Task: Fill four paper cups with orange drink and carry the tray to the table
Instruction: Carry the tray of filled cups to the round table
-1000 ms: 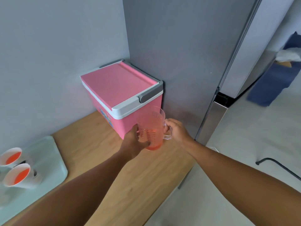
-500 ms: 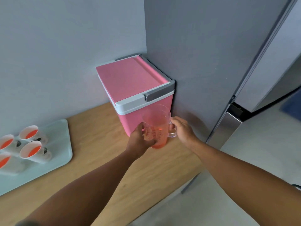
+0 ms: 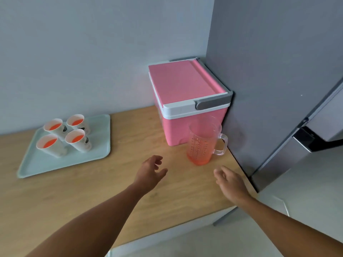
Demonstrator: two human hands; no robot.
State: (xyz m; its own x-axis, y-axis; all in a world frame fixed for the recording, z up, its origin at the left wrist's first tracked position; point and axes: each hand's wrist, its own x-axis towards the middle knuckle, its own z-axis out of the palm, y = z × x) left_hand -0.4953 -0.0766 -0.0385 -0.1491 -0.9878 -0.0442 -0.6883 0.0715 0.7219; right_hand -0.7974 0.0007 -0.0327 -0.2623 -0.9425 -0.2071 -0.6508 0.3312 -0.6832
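A clear plastic jug with a little orange drink in its bottom stands on the wooden counter, right in front of the pink cooler. Its handle points right. My left hand hovers open just left of and below the jug, holding nothing. Open too, my right hand is below the jug near the counter's right end. On the left a pale green tray carries several white paper cups, each with orange drink inside.
A pink cooler box with a white and grey lid sits at the back against the wall. A tall grey fridge stands immediately right of the counter. Light floor shows at the lower right.
Both hands have let go of the jug, which now stands on the counter, and have drawn back toward me. The view has swung left, bringing the whole tray into sight.
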